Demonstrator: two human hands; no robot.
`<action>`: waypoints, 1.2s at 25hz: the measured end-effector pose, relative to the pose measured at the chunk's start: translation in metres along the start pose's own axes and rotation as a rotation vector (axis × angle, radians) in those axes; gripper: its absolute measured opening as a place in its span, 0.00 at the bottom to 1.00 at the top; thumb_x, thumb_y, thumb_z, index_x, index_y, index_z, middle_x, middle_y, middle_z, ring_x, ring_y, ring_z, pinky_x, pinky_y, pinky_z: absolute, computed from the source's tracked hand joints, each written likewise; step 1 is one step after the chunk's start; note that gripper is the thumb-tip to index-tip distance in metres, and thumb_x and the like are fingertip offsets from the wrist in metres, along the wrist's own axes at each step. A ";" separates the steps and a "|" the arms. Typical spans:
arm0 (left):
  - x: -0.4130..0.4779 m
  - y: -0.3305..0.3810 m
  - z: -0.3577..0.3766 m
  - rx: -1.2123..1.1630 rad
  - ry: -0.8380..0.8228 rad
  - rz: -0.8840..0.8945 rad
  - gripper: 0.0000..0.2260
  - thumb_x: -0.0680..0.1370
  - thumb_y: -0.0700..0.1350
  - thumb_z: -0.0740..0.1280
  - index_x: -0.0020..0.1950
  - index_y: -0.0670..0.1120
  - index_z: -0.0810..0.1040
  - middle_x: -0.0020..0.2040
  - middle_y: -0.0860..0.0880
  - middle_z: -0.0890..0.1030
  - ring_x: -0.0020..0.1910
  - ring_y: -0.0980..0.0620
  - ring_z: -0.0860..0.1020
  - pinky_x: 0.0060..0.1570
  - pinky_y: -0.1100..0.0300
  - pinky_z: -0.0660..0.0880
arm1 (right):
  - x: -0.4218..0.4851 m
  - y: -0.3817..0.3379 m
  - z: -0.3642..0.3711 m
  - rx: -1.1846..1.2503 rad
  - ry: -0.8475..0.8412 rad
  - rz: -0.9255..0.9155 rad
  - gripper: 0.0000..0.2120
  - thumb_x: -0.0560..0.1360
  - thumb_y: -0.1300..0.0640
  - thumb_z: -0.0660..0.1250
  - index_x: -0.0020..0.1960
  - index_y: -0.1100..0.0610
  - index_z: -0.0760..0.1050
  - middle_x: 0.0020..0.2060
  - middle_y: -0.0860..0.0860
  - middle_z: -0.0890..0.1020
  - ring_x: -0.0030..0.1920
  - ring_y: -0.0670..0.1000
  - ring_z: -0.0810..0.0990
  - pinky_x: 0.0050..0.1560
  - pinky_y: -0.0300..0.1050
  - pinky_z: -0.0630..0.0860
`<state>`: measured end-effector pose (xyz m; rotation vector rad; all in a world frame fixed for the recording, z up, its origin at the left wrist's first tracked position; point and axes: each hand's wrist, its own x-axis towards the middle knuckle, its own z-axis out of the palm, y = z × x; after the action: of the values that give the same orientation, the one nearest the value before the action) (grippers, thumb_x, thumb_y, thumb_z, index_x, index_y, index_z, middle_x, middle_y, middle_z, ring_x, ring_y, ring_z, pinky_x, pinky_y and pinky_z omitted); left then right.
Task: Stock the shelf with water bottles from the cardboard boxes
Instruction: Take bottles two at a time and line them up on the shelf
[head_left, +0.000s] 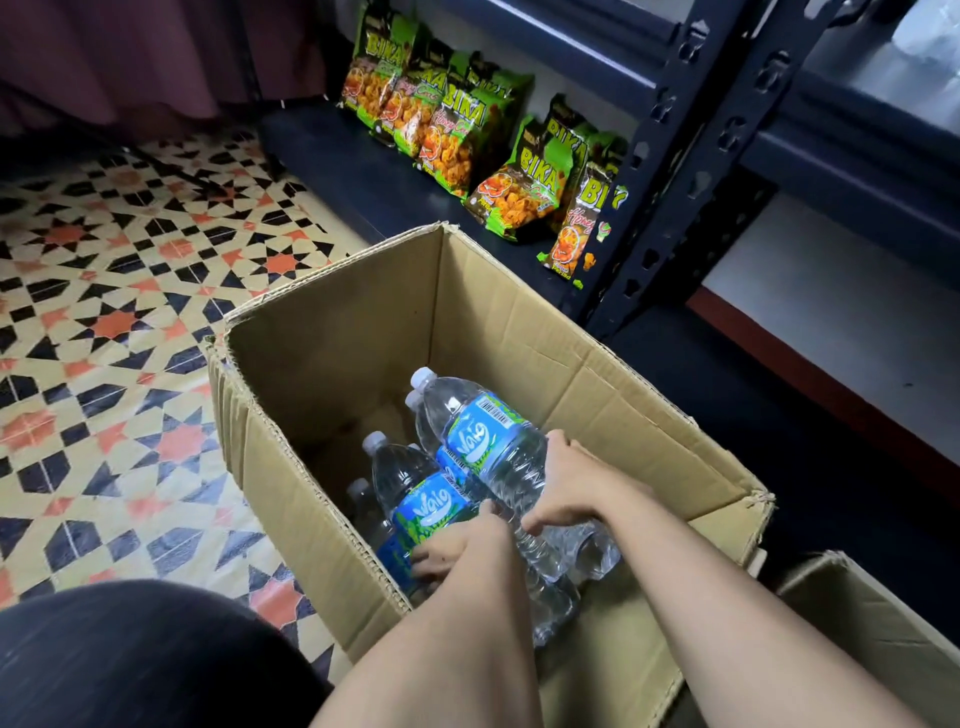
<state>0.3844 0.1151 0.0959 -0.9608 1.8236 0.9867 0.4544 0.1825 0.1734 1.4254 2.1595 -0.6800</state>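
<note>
1. The place looks like a small shop or its stockroom, seen from low down near the floor.
2. A dark metal shelving rack (691, 171) with slotted uprights is the kind used for displaying goods.
3. Its bottom shelf carries many identical green snack bags (457, 135), set in rows with their fronts facing out.
4. An open cardboard box (519, 312) holds several water bottles (488, 441) of one brand, and a second box (857, 623) sits just beside it.
5. The floor (104, 312) has a star-patterned tile design.

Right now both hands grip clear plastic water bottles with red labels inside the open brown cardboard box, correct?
No, the labels are blue, not red. The head view shows the left hand and right hand gripping clear plastic water bottles inside the open brown cardboard box.
</note>
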 end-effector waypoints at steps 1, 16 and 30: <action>-0.007 0.005 -0.011 -0.021 -0.011 0.046 0.51 0.63 0.57 0.80 0.74 0.36 0.57 0.73 0.38 0.62 0.74 0.41 0.61 0.73 0.50 0.58 | 0.002 -0.001 0.002 0.017 0.007 0.012 0.58 0.56 0.39 0.80 0.74 0.58 0.54 0.72 0.58 0.66 0.72 0.59 0.67 0.70 0.58 0.67; 0.011 -0.007 -0.014 -0.011 0.078 0.249 0.43 0.64 0.54 0.81 0.70 0.35 0.67 0.72 0.38 0.65 0.72 0.41 0.62 0.71 0.50 0.59 | -0.016 0.002 0.011 0.091 0.311 0.025 0.40 0.58 0.40 0.77 0.66 0.45 0.66 0.62 0.47 0.79 0.64 0.54 0.77 0.59 0.49 0.71; -0.162 0.018 -0.081 -0.178 -0.099 1.025 0.38 0.55 0.52 0.84 0.58 0.38 0.76 0.57 0.40 0.73 0.58 0.40 0.74 0.62 0.49 0.70 | -0.156 0.018 -0.045 0.664 1.054 -0.116 0.43 0.55 0.37 0.76 0.67 0.44 0.68 0.60 0.41 0.79 0.59 0.46 0.79 0.60 0.45 0.75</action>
<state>0.4027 0.0877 0.2746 0.0203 2.1696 1.7714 0.5220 0.1079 0.3021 2.4094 2.9597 -0.8487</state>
